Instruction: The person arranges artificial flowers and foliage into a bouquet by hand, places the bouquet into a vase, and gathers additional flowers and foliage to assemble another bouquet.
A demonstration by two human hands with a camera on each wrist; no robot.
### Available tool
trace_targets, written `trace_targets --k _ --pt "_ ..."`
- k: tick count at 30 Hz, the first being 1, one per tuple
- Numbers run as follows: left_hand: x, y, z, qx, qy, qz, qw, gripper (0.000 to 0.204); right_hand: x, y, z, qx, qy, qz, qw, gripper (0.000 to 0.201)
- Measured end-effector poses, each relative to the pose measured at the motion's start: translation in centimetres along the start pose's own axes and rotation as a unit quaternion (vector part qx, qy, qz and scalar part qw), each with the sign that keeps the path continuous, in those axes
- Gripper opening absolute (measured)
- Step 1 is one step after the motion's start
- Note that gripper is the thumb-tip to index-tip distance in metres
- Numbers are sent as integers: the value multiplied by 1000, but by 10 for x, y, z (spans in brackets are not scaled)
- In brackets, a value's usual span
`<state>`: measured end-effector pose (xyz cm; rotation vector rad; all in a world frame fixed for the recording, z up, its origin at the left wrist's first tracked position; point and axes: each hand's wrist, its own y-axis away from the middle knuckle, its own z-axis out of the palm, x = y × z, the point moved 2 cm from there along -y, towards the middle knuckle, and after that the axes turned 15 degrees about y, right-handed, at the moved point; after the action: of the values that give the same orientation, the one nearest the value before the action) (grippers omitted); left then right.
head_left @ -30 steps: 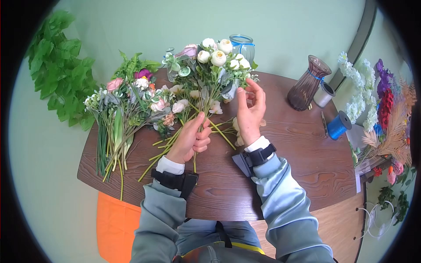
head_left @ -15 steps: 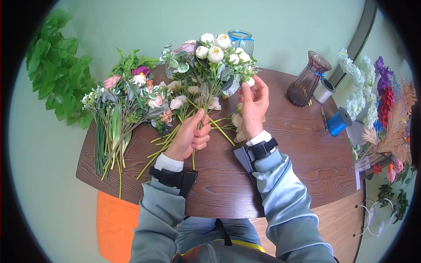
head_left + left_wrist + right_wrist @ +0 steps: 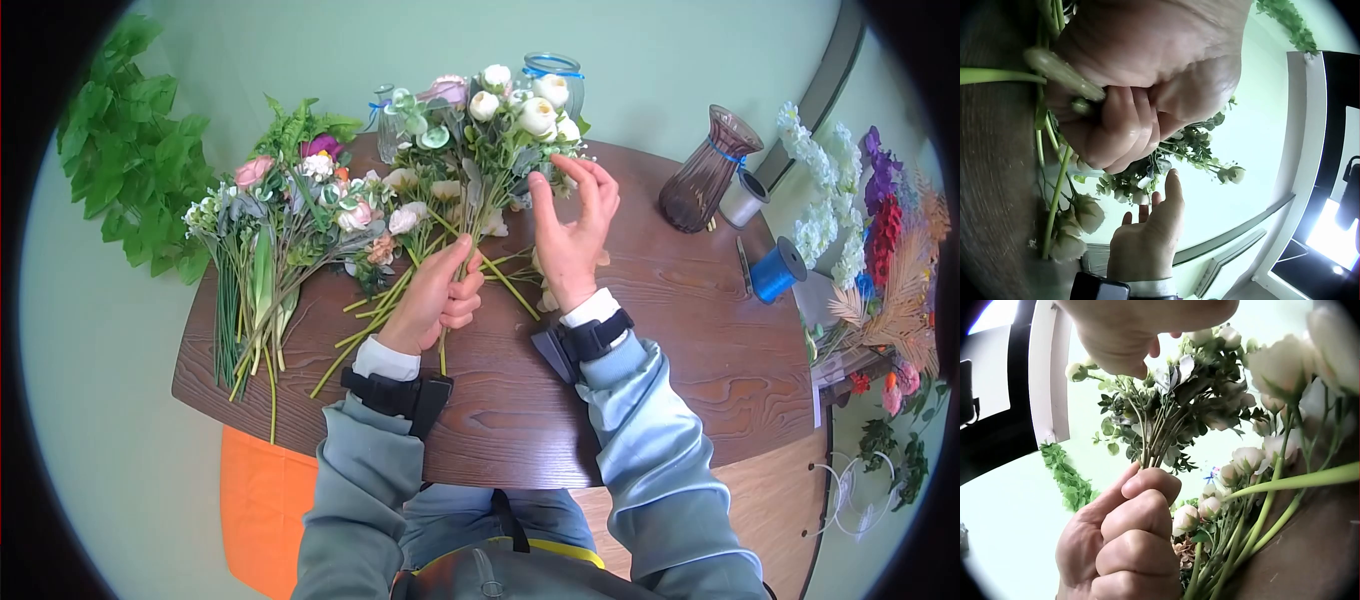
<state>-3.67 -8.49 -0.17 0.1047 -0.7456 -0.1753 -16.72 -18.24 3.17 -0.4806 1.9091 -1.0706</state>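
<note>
My left hand (image 3: 435, 300) grips the stems of a mixed bouquet above the table, its fingers curled tightly round them. Cream-white roses (image 3: 537, 117), a pale mauve bloom (image 3: 448, 90) and grey-green leaves make up the bouquet's head. Stem ends (image 3: 1063, 75) stick out below the fist in the left wrist view. Beside the bouquet's right side is my right hand (image 3: 572, 235), thumb and fingers extended and apart, fingertips right at the leaves. The right wrist view shows the bunched stems (image 3: 1155, 440) rising from the left fist.
Loose white roses (image 3: 408, 217) with green stems lie behind the left hand. A pile of mixed flowers (image 3: 270, 240) covers the table's left. At right stand a purple glass vase (image 3: 707, 170), a white spool (image 3: 743, 200) and a blue ribbon spool (image 3: 777, 270). Behind is a clear jar (image 3: 570, 90).
The bouquet has turned in the left hand, its white roses shifting to the right. The right hand's fingers, earlier touching the outer sprigs, now stand more spread beside the leaves.
</note>
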Motion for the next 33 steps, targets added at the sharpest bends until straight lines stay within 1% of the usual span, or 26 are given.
trace_targets --k 4,6,8,13,17,19,23,26,28,29,31,33 --pt "0 2 3 5 -15 -10 1000 29 6 3 5 -35 14 49 998 30" --pt "-1 2 3 6 -3 -17 1000 29 12 5 8 -44 11 56 997 31" --pt "0 1 2 0 -18 -17 1000 28 14 4 9 -53 39 54 996 29" --pt "0 0 -1 -5 17 -23 1000 28 13 3 8 -67 21 52 996 21" --pt "1 0 -2 -4 19 -27 999 28 13 4 8 -76 31 46 996 17" --pt "1 -1 -4 -20 24 -35 999 28 13 4 9 -69 21 42 997 13" --pt "0 -1 -4 -17 29 -42 999 29 14 2 7 -67 13 53 996 12" --pt "0 -1 -3 -12 23 -43 999 29 14 1 7 -73 5 73 995 13" --pt "0 -1 -4 -12 11 -50 999 28 14 2 6 -78 18 63 995 20" --pt "-1 -2 -3 -11 11 -55 998 28 15 3 7 -78 21 67 994 20" --pt "-1 -1 -2 -15 -14 -52 998 28 16 4 8 -75 57 58 994 28" --pt "-2 -2 -3 -15 -14 -57 998 29 18 4 9 -84 58 62 993 31"
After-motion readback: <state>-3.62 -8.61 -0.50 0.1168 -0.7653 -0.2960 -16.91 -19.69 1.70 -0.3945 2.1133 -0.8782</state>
